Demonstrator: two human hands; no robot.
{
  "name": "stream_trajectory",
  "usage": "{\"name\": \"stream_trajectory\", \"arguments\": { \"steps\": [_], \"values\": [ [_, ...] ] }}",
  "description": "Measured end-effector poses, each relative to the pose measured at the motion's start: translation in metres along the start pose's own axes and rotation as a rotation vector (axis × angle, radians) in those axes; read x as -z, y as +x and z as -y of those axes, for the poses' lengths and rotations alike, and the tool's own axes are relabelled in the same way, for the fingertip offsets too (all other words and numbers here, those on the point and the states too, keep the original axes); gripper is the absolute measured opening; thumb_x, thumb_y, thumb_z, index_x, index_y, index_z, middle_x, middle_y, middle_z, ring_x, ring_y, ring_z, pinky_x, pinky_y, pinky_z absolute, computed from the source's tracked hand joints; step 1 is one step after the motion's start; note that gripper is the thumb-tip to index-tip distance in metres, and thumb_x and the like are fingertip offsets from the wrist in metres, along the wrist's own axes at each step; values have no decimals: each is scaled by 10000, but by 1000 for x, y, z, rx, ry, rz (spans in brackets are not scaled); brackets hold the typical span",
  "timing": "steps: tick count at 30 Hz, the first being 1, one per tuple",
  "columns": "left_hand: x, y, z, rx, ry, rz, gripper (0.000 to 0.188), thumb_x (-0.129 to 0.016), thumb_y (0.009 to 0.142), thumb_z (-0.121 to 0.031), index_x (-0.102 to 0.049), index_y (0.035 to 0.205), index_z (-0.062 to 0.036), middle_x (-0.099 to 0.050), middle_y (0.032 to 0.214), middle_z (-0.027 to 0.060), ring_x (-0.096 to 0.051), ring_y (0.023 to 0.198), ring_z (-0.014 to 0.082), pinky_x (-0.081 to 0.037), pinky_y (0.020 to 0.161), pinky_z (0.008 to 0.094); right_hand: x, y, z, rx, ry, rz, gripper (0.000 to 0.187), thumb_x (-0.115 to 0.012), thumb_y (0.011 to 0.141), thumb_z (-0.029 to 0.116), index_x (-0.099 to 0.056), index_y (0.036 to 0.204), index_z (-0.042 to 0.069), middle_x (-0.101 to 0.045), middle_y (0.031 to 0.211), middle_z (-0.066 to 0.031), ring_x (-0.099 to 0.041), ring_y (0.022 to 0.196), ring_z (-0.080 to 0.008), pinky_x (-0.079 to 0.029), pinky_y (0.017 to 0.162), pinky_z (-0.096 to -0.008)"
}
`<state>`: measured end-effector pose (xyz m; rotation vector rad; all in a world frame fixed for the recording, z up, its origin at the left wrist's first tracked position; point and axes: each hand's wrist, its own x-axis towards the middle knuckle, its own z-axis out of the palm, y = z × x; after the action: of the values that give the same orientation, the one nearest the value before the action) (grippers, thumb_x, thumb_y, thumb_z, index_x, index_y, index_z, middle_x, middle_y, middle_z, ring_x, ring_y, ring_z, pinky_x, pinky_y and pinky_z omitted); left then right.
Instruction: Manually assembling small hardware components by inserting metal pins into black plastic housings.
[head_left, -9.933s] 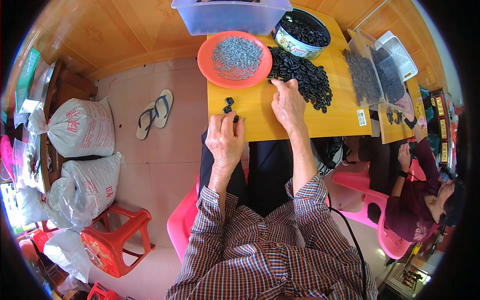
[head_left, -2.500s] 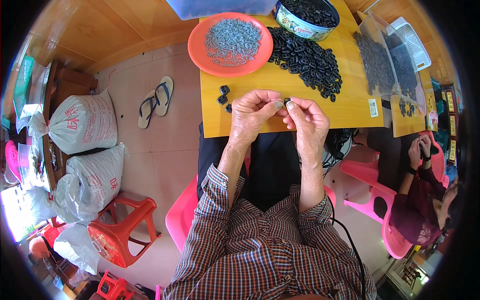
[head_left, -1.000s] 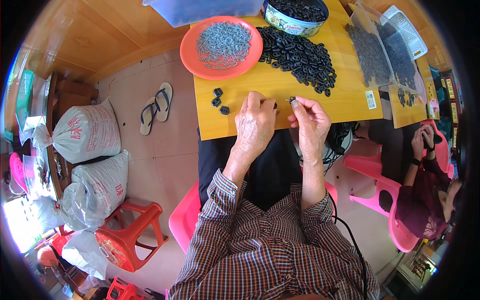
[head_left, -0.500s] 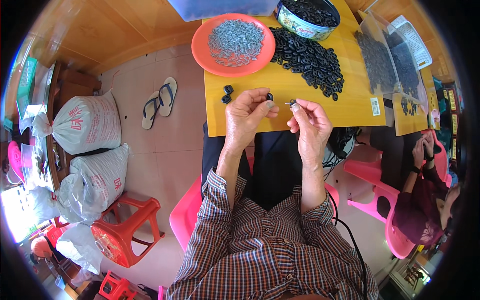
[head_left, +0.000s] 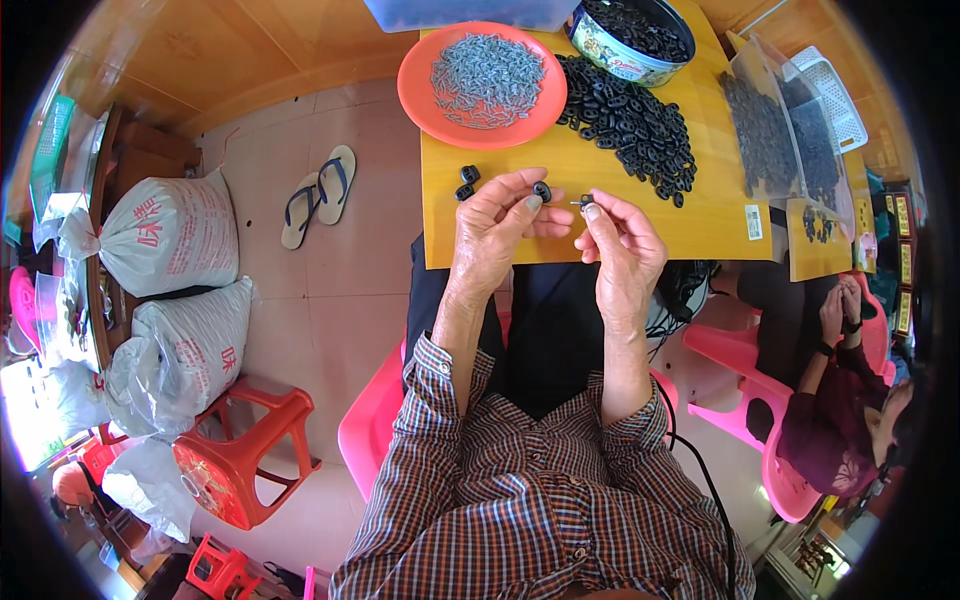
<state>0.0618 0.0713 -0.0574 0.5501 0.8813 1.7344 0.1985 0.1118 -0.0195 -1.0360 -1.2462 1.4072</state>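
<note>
Between thumb and fingers, my left hand (head_left: 497, 222) pinches a small black oval plastic piece (head_left: 541, 190) over the near part of the yellow table (head_left: 460, 235). A short way to its right, my right hand (head_left: 622, 250) grips another black piece (head_left: 587, 201), from which a thin metal pin (head_left: 576, 203) points left toward my left hand. The two held pieces are apart. Several black pieces (head_left: 468, 180) lie together left of my left hand. Beyond my hands, an orange-red plate (head_left: 415, 100) carries a heap of small silvery metal pins (head_left: 487, 78), with a spread pile of black pieces (head_left: 640, 135) beside it.
At the table's far side stand a round tin (head_left: 630, 66) full of black pieces and a blue translucent bin (head_left: 470, 12). Clear boxes (head_left: 765, 130) of black parts are on the right. Another person (head_left: 840, 420) sits there, hands together. Sacks (head_left: 170, 235) and a red stool (head_left: 240, 460) are left.
My view has shifted slightly, so the table things appear a little farther right. The black piece in my left hand has turned somewhat. Both hands keep their grips.
</note>
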Motion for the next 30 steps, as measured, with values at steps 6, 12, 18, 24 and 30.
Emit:
{"name": "stream_trajectory", "arguments": {
  "steps": [6,12,18,24,30],
  "values": [
    [0,-1,1,6,-64,29,270,-484,952,31,-535,1216,46,-644,1052,206,-688,867,266,-591,770,381,-9,1,1,3,-15,16,189,-649,884,23,-649,1062,-40,-644,831,-45,-569,609,-64,-427,504,-171],
    [3,0,3,2,14,29,250,-508,945,20,-574,1185,32,-666,966,135,-673,828,187,-567,763,317,-15,1,1,34,-14,26,181,-650,887,26,-646,1055,-41,-643,837,-45,-566,617,-57,-432,510,-172],
    [4,0,4,-12,48,28,240,-537,938,6,-603,1169,15,-680,879,90,-660,796,136,-541,755,263,-16,1,0,44,-24,25,178,-653,890,37,-646,1052,-38,-644,838,-44,-564,623,-55,-436,521,-175],
    [5,0,3,-6,36,50,248,-519,933,41,-598,1168,30,-667,913,103,-659,825,156,-553,772,289,-17,0,-2,50,-39,25,174,-656,889,36,-647,1049,-32,-642,816,-36,-562,627,-52,-437,527,-174],
    [1,-2,0,-6,25,44,274,-515,913,85,-606,1168,45,-656,946,117,-661,848,172,-557,801,303,-17,2,-3,104,-50,40,168,-657,889,36,-651,1045,-26,-636,790,-26,-557,619,-50,-440,536,-171]
  ]
}}
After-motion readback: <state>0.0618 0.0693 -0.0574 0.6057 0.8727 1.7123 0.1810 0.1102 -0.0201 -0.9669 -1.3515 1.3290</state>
